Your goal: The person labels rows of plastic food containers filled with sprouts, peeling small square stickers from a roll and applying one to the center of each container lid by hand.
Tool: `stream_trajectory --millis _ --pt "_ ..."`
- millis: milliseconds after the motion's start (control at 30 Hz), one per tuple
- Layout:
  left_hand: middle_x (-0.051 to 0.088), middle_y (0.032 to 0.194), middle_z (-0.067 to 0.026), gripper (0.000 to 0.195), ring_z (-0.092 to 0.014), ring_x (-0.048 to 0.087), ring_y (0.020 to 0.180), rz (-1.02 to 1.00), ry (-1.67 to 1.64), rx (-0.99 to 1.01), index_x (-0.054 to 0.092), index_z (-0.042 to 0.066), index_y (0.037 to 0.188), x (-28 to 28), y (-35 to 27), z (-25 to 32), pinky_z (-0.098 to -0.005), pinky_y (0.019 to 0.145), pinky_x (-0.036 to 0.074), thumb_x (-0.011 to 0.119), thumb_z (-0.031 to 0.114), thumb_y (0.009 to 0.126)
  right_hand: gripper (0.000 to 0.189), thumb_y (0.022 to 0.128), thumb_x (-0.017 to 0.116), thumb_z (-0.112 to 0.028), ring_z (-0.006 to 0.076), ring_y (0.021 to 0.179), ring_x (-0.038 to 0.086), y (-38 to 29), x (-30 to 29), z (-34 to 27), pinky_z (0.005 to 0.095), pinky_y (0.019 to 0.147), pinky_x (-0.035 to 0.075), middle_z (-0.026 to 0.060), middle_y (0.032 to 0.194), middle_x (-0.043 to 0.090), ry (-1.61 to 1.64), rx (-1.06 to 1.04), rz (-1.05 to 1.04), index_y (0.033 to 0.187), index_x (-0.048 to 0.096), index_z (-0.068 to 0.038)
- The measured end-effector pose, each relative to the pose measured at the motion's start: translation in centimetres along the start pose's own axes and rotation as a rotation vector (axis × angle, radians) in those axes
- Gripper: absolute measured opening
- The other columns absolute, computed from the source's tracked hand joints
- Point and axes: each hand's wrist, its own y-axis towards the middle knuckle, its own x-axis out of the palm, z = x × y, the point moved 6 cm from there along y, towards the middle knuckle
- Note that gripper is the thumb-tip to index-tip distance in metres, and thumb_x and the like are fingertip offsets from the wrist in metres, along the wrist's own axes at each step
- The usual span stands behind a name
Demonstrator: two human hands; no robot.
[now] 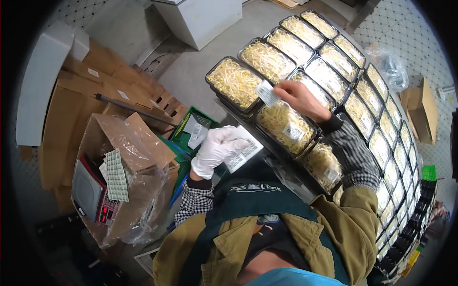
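Note:
In a white glove, my left hand (pixel 215 150) grips a sheet of printed labels (pixel 245 152) in front of my dark apron (pixel 250 193). Bare, my right hand (pixel 298 98) pinches a single label (pixel 266 92) between thumb and fingers. That label hangs over the near right edge of a black tray of bean sprouts (pixel 234 84), wrapped in clear film; I cannot tell whether it touches. No label shows on this tray's top. Just below my right hand sits another sprout tray (pixel 284 127) with a label on its film.
Rows of packed sprout trays (pixel 361 114) cover the long table to the right. At left, a cardboard box (pixel 136 143) carries a digital scale (pixel 89 189) and a sheet of small stickers (pixel 116 175). A green crate (pixel 189 125) stands behind my left hand. Flattened cartons (pixel 71 107) lean farther left.

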Motion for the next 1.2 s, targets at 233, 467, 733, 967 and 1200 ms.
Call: stream_trajectory --millis 233,467,733,967,1200 --pt "0.065 0.095 -0.0042 0.023 -0.009 0.061 0.082 0.122 -0.294 -0.015 0.063 -0.001 0.106 -3.5 -4.1 1.2 -0.0224 0.076 0.049 0.065 -0.001 0.083 0.027 0.083 0.062 -0.031 0.0267 0.071 0.059 7.4 7.2 0.1 0.0429 0.067 0.041 0.0105 0.072 0.060 -0.585 -0.035 0.398 0.073 0.059 -0.007" --pt "0.067 0.089 -0.0038 0.009 -0.007 0.059 0.081 0.255 -0.136 0.192 0.063 -0.001 0.096 -6.0 -3.4 -0.8 -0.0219 0.075 0.048 0.062 0.005 0.088 0.021 0.090 0.057 -0.023 0.0226 0.065 0.055 4.5 7.1 -2.9 0.0365 0.067 0.040 0.0116 0.072 0.060 -0.758 0.144 0.414 0.088 0.058 -0.002" --pt "0.062 0.075 0.0033 0.015 -0.001 0.050 0.066 0.187 -0.064 0.038 0.066 -0.002 0.088 -4.6 0.0 -2.0 -0.0191 0.056 0.042 0.069 0.011 0.085 0.019 0.091 0.060 -0.019 0.0101 0.083 0.059 -0.9 7.4 -7.6 0.0262 0.076 0.047 0.0051 0.089 0.066 0.214 0.101 -0.122 0.097 0.064 -0.001" --pt "0.067 0.090 -0.0022 0.012 -0.006 0.061 0.079 0.040 -0.107 -0.008 0.065 -0.003 0.097 -3.2 2.2 -3.4 -0.0192 0.069 0.050 0.065 0.002 0.085 0.032 0.087 0.057 -0.032 0.0257 0.065 0.063 6.2 -3.6 8.1 0.0358 0.061 0.050 0.0150 0.075 0.067 -0.343 0.278 0.485 0.090 0.068 -0.002" --pt "0.065 0.107 -0.0080 0.024 -0.012 0.062 0.096 0.133 -0.150 0.061 0.061 -0.003 0.110 -2.9 4.1 -1.4 -0.0240 0.084 0.050 0.060 -0.002 0.086 0.030 0.081 0.062 -0.034 0.0287 0.088 0.056 6.5 -1.0 7.1 0.0445 0.078 0.039 0.0118 0.087 0.060 -0.788 0.337 0.597 0.087 0.059 -0.005"
